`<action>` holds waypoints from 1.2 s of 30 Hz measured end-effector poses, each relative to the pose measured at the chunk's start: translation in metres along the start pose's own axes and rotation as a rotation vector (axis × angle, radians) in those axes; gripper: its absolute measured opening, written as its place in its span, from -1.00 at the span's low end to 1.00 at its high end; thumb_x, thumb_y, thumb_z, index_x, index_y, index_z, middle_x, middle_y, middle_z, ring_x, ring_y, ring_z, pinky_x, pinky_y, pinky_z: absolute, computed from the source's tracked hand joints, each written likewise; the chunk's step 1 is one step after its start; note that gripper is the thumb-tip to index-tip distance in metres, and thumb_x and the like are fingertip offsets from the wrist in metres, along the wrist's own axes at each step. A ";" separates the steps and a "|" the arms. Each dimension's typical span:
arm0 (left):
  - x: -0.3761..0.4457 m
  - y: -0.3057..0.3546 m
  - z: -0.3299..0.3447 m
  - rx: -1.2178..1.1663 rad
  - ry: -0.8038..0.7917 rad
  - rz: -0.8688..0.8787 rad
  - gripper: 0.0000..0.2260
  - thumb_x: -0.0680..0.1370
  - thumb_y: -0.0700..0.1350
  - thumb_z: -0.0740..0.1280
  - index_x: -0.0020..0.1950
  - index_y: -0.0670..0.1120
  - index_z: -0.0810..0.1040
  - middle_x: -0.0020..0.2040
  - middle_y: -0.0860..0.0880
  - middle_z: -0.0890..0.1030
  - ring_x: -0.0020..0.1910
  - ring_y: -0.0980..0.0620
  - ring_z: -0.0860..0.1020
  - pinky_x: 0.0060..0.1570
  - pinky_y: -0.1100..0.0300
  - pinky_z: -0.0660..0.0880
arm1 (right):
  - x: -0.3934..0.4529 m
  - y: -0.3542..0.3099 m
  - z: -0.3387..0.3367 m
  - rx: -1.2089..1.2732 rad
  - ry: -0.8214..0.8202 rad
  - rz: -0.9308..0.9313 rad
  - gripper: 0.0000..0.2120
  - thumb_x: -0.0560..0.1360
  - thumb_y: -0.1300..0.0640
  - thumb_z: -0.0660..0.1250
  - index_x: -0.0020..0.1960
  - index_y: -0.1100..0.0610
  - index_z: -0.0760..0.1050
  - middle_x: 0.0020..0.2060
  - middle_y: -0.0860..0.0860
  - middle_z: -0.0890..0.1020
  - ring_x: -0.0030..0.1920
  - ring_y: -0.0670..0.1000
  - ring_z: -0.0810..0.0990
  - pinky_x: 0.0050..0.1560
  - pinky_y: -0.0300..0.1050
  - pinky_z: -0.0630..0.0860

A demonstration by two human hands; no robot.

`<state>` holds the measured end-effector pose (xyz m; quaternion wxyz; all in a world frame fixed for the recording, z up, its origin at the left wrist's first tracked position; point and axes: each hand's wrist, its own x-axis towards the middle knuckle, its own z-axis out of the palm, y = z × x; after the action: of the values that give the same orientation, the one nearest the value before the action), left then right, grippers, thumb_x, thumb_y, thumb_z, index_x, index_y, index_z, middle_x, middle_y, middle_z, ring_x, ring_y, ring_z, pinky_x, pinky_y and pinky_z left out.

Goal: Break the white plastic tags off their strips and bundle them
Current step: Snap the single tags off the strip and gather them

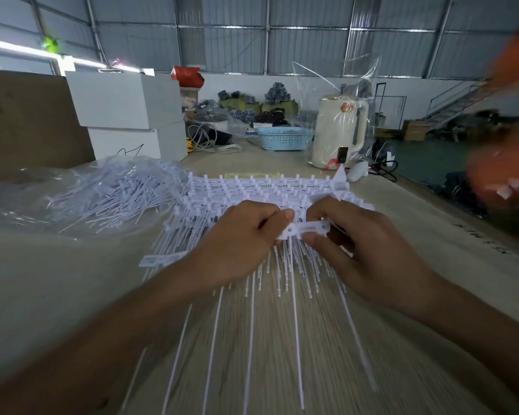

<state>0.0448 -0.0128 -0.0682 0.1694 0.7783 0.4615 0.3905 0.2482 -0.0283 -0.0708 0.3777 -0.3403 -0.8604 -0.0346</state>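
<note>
You are pinching one white strip (307, 228) between both hands, left hand (237, 235) and right hand (351, 235) each with a closed grip, above the stacked strips (252, 190) mid-bench (72, 280). You are likely snapping tags; next, twist cleanly, then add them to the loose pile (114, 190) toward the far-left corner.

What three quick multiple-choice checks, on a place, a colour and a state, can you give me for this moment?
1. The loose pile of tags in clear plastic lies:
A. left of the hands
B. right of the hands
C. in the basket

2. The basket at the back is:
A. red
B. light blue
C. black

3. The tag strip is:
A. lying untouched
B. held by both hands
C. held by one hand

Answers: A, it sits left of the left hand; B, its lattice wall is light blue; B, the right hand pinches it too.
</note>
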 end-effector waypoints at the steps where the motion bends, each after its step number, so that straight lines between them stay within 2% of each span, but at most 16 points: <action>1: 0.000 0.000 -0.001 -0.022 -0.017 -0.009 -0.55 0.67 0.05 0.20 -0.42 -0.02 0.40 -0.53 0.04 0.38 -0.57 0.15 0.30 -0.48 0.26 0.24 | 0.000 -0.003 0.000 -0.063 0.004 -0.027 -0.92 0.61 0.03 0.27 0.03 0.04 0.45 -0.31 -0.17 0.36 -0.35 -0.10 0.36 -0.35 -0.12 0.32; 3: 0.001 0.000 -0.003 -0.057 -0.043 -0.015 -0.55 0.67 0.05 0.20 -0.41 -0.06 0.40 -0.50 -0.02 0.38 -0.55 0.09 0.29 -0.46 0.21 0.24 | 0.000 -0.006 -0.002 -0.153 0.002 -0.073 -0.91 0.63 0.06 0.24 0.08 0.06 0.45 -0.23 -0.14 0.42 -0.33 -0.04 0.42 -0.37 -0.02 0.42; 5: 0.000 0.002 -0.004 -0.088 -0.058 -0.028 -0.55 0.66 0.04 0.21 -0.42 -0.07 0.40 -0.50 -0.04 0.37 -0.56 0.09 0.27 -0.46 0.23 0.23 | -0.001 -0.008 -0.003 -0.222 -0.021 -0.113 -0.91 0.66 0.09 0.22 0.12 0.08 0.44 -0.15 0.00 0.51 -0.29 0.07 0.50 -0.39 0.03 0.48; 9: 0.002 0.002 -0.006 -0.192 -0.106 -0.098 -0.48 0.66 0.02 0.25 -0.52 0.02 0.33 -0.55 0.07 0.30 -0.55 0.08 0.22 -0.40 0.23 0.20 | 0.000 -0.009 -0.005 -0.418 -0.093 -0.121 -0.78 0.56 0.25 0.37 0.11 0.05 0.39 -0.11 0.04 0.49 -0.25 0.11 0.48 -0.44 0.04 0.49; 10: 0.002 0.001 -0.006 -0.203 -0.113 -0.101 -0.48 0.66 0.02 0.25 -0.53 0.02 0.34 -0.55 0.07 0.30 -0.54 0.06 0.22 -0.38 0.21 0.19 | 0.000 -0.008 -0.006 -0.403 -0.092 -0.133 -0.82 0.58 0.23 0.34 0.12 0.05 0.40 -0.10 0.03 0.50 -0.23 0.10 0.48 -0.43 0.02 0.49; 12: 0.001 0.001 -0.006 -0.193 -0.108 -0.079 -0.50 0.65 0.02 0.25 -0.50 0.00 0.39 -0.54 0.05 0.32 -0.54 0.05 0.24 -0.39 0.21 0.21 | 0.000 -0.007 -0.007 -0.283 -0.091 -0.132 -0.92 0.65 0.06 0.18 0.13 0.02 0.37 -0.09 0.00 0.51 -0.21 0.04 0.48 -0.37 -0.01 0.46; 15: 0.000 0.002 -0.005 -0.074 -0.071 -0.005 -0.55 0.65 0.04 0.24 -0.43 -0.06 0.42 -0.52 0.01 0.36 -0.55 0.09 0.27 -0.46 0.24 0.25 | 0.001 -0.001 -0.004 -0.112 -0.115 -0.041 -0.91 0.65 -0.09 0.03 0.08 -0.12 0.26 -0.16 -0.08 0.46 -0.26 -0.05 0.45 -0.30 -0.06 0.39; 17: 0.000 0.002 -0.005 0.023 -0.032 0.037 -0.56 0.65 0.04 0.23 -0.41 -0.07 0.41 -0.52 0.01 0.36 -0.56 0.12 0.28 -0.45 0.21 0.26 | 0.001 0.001 -0.002 -0.082 -0.118 -0.034 -0.95 0.65 -0.10 0.04 0.06 -0.17 0.25 -0.21 -0.19 0.42 -0.27 -0.11 0.45 -0.30 -0.17 0.32; 19: -0.002 0.003 -0.005 0.178 0.023 0.084 -0.56 0.65 0.06 0.22 -0.43 0.00 0.33 -0.54 0.05 0.32 -0.55 0.11 0.30 -0.42 0.16 0.30 | 0.002 0.002 -0.002 -0.060 -0.115 -0.026 -0.91 0.66 -0.10 0.06 0.11 -0.15 0.30 -0.20 -0.26 0.43 -0.25 -0.14 0.47 -0.29 -0.20 0.33; 21: -0.005 0.005 -0.004 0.378 0.068 0.138 -0.57 0.64 0.10 0.16 -0.42 0.06 0.24 -0.54 0.06 0.28 -0.52 0.10 0.30 -0.39 0.14 0.32 | 0.002 0.001 -0.003 -0.090 -0.127 -0.016 -0.82 0.66 -0.11 0.04 0.19 -0.13 0.33 -0.14 -0.23 0.51 -0.24 -0.13 0.50 -0.28 -0.10 0.44; 23: -0.009 0.008 -0.001 0.520 0.078 0.172 -0.61 0.63 0.15 0.07 -0.38 0.06 0.19 -0.51 0.07 0.27 -0.47 0.06 0.33 -0.35 0.13 0.34 | 0.001 -0.001 -0.003 -0.184 -0.120 -0.018 -0.78 0.65 -0.10 0.04 0.22 -0.11 0.36 -0.12 -0.12 0.60 -0.27 -0.05 0.53 -0.31 -0.04 0.47; 27: -0.010 0.012 0.001 0.681 0.125 0.230 -0.67 0.60 0.18 -0.07 -0.28 0.06 0.23 -0.47 0.08 0.27 -0.39 0.00 0.40 -0.34 0.13 0.27 | 0.001 -0.004 -0.004 -0.299 -0.043 -0.037 -0.90 0.63 0.07 0.25 0.14 -0.01 0.48 -0.32 -0.12 0.53 -0.41 -0.03 0.45 -0.38 -0.08 0.42; 30: -0.007 0.010 -0.001 0.717 0.159 0.238 -0.67 0.63 0.15 0.01 -0.28 0.04 0.23 -0.46 0.07 0.25 -0.39 -0.03 0.37 -0.34 0.13 0.25 | 0.002 -0.011 0.000 -0.319 -0.003 -0.036 -0.93 0.60 0.10 0.28 0.07 0.02 0.51 -0.40 -0.15 0.38 -0.46 0.02 0.47 -0.41 -0.11 0.39; 32: -0.007 0.007 -0.002 0.708 0.158 0.219 -0.64 0.62 0.10 0.12 -0.34 0.00 0.22 -0.48 0.06 0.27 -0.43 -0.02 0.36 -0.36 0.15 0.25 | 0.001 -0.011 0.000 -0.382 -0.004 -0.037 -0.93 0.55 0.17 0.33 0.03 0.06 0.51 -0.45 -0.11 0.41 -0.51 0.05 0.43 -0.43 -0.14 0.37; 34: -0.008 0.004 -0.004 0.659 0.147 0.209 -0.59 0.58 0.03 0.23 -0.43 0.00 0.20 -0.54 0.06 0.27 -0.51 0.06 0.32 -0.39 0.20 0.21 | 0.003 0.001 -0.007 -0.466 0.018 0.018 -0.90 0.52 0.25 0.35 0.02 0.11 0.52 -0.48 -0.02 0.49 -0.56 0.07 0.41 -0.45 -0.12 0.45; 36: -0.009 0.003 -0.005 0.568 0.130 0.195 -0.57 0.59 0.02 0.25 -0.44 0.00 0.20 -0.56 0.06 0.27 -0.53 0.13 0.30 -0.39 0.22 0.21 | 0.007 0.019 -0.021 -0.459 0.071 0.087 -0.92 0.57 0.23 0.31 0.05 0.12 0.52 -0.47 0.02 0.52 -0.56 0.05 0.42 -0.44 -0.11 0.46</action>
<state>0.0405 -0.0219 -0.0674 -0.1233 0.8085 0.4853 0.3093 0.2695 -0.0168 -0.0552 0.3215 -0.4527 -0.8007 -0.2248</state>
